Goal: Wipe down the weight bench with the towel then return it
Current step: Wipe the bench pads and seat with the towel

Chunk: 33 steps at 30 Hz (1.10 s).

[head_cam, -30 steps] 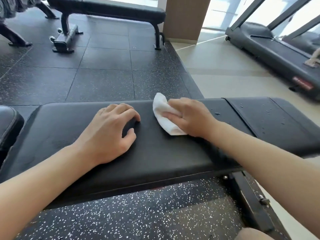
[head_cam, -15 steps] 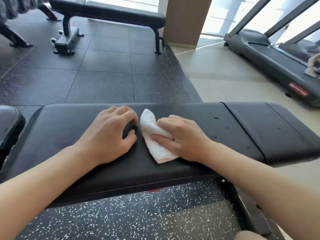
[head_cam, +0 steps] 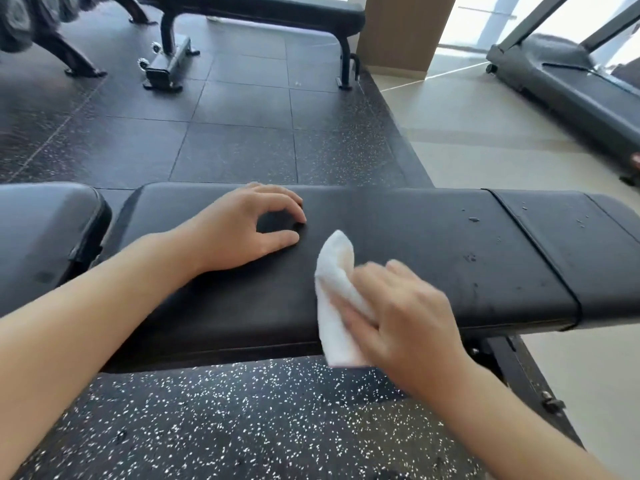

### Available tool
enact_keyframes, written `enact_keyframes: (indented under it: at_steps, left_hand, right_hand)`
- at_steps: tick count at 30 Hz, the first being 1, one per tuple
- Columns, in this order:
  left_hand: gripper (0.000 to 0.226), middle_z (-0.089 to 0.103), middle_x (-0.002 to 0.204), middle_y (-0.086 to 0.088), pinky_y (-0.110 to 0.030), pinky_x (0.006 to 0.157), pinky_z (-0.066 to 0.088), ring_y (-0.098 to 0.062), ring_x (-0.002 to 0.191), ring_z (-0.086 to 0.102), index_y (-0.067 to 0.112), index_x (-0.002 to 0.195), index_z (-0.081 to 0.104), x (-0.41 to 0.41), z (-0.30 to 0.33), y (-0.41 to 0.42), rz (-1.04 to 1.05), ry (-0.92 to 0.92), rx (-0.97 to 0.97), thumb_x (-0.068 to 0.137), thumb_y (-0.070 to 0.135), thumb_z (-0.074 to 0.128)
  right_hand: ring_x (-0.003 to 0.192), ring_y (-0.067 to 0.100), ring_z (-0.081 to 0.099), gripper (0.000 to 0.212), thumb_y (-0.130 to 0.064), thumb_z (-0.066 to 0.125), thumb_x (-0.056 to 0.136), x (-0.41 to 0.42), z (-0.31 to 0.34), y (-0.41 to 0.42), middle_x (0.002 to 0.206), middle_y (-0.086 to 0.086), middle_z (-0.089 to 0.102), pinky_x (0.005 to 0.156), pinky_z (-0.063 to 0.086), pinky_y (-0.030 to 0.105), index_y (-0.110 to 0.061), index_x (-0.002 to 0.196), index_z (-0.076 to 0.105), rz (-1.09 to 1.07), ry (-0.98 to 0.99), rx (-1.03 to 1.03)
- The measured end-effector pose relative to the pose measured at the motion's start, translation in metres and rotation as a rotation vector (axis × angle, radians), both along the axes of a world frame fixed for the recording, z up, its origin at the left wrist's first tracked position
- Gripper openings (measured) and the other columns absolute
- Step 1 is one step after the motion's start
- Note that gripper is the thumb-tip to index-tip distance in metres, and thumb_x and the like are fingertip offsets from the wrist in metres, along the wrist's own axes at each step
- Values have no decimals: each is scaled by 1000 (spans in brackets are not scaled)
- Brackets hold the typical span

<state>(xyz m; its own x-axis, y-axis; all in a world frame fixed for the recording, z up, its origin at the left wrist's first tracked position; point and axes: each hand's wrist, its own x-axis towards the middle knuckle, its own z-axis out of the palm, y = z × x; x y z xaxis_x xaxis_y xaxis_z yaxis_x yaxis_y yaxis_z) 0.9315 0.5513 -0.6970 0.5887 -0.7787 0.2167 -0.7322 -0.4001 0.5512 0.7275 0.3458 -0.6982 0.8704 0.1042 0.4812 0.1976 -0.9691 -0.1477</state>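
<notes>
Two hands on weight bench | left hand: fingers curled, fingertips resting on pad, holding nothing | right hand: fingers gripping white towel at near edge

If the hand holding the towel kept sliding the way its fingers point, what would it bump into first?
Probably the left hand. The right hand grips the white towel with fingers aimed up-left along the bench pad, and only bare pad lies between. The blur makes the direction uncertain.

White folded towel draped over near edge of black padded bench, droplets at right.
</notes>
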Motion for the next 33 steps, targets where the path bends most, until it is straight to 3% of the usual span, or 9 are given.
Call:
enact_keyframes:
  at_steps: [3,7,9,14,19,23,26,30,33]
  left_hand:
    - [25,57,138,25,-35,120,34,-3,134,48,41,119,68,-3,-5,3,15,-67,10,95,39,69]
    - [31,54,144,24,-35,122,31,-4,140,43,45,128,65,-1,-8,13,29,-99,34,98,41,64]
    - [33,53,145,23,-36,121,32,-6,139,44,45,131,64,3,-7,19,41,-121,61,98,44,62]
    - [34,56,141,21,-32,114,33,-13,133,49,46,130,65,20,-2,44,134,-182,108,97,50,58]
    - [44,60,136,16,-45,114,40,-18,130,51,47,132,63,29,-2,54,236,-141,100,92,55,49]
    - [43,58,136,21,-51,114,41,-15,131,50,52,132,60,30,-2,55,235,-130,109,92,61,48]
    - [42,57,136,23,-49,113,42,-13,132,50,54,131,60,29,-4,56,259,-133,102,91,62,46]
    - [40,58,135,24,-44,109,44,-12,130,50,53,129,62,24,-3,51,297,-158,106,91,56,48]
    - [41,60,134,23,-42,109,43,-13,129,50,51,129,63,23,-2,51,294,-160,105,91,54,48]
  right_hand:
    - [72,22,42,23,-36,59,98,-31,-9,-31,78,-7,48,58,39,39,-15,87,61,36,22,-5]
    - [69,23,45,33,-44,54,97,-31,-1,-67,69,-8,45,54,42,39,-16,80,56,-318,-19,45]
    - [67,27,47,28,-40,56,94,-23,2,-45,68,-7,46,51,39,35,-16,79,53,-380,-43,56]
    - [67,27,48,19,-28,68,84,8,-10,87,73,0,52,50,41,40,-18,100,67,-101,-43,-17]
    - [70,22,40,17,-30,67,86,44,-14,162,76,-2,51,56,20,36,-22,84,52,49,-32,39]
    - [68,22,37,15,-22,73,84,26,-14,111,73,-3,47,52,36,39,-22,84,58,169,-71,-9]
    - [67,22,42,7,-28,71,91,0,-10,28,72,-5,48,53,40,40,-22,89,68,93,-88,-67]
    - [67,22,43,31,-38,63,96,-18,2,-47,68,-10,46,55,44,42,-17,74,53,-114,34,56]
    - [67,21,44,34,-41,59,95,-8,5,-28,66,-7,46,52,44,40,-21,72,45,-143,48,48]
